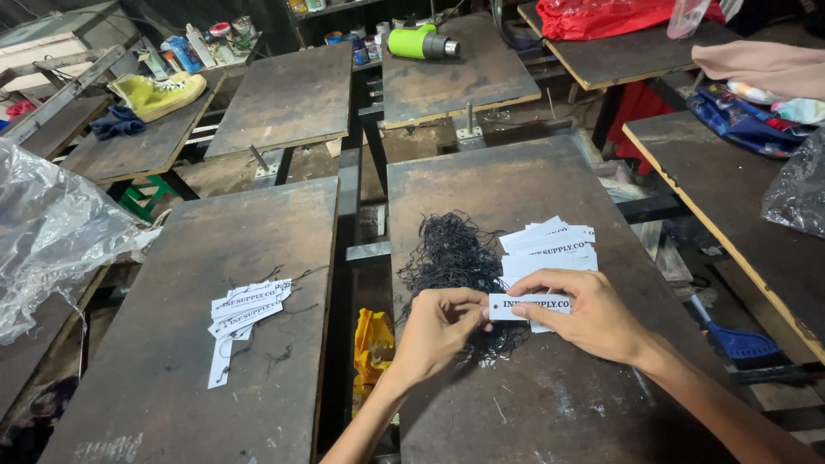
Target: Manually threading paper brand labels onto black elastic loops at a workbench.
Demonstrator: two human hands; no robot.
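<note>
- Right now the right hand [593, 320] pinches a white rectangular paper tag [530, 304] between thumb and fingers, closed on its right half, the tag lying level just above the dark wooden board [550, 404].
- The left hand [438, 331] meets the tag at its punched left end, fingertips drawn together there; whether a string is caught between them I cannot tell.
- At 12 o'clock from the left hand lies a tangled heap of thin black strings [454, 253], touching the fingers and spreading under both hands.
- At 12 o'clock from the right hand, just beside the heap, sits a fanned stack of loose white paper tags [550, 247], partly under the right fingers.
- At 9 o'clock, on the neighbouring dark board [172, 404], rests a small pile of white tags with black strings on them [245, 314]; it is well apart from the hands.
- Between the two boards, at 8 o'clock from the left hand, a crumpled yellow plastic bag [374, 339] hangs in the gap; its contents are hidden.
- At far 9 o'clock, a large clear plastic bag [51, 232] slumps over the board edge; what it holds I cannot make out.
- At 3 o'clock, another clear plastic bag [795, 193] sits on a side table, contents unclear.
- At 12 o'clock, far off, a lime-green heat gun [421, 43] lies on a rear board, and a red plastic bag [601, 17] on the next one.
- At 10 o'clock, far off, a yellow high-top shoe [159, 93] rests on its side.
</note>
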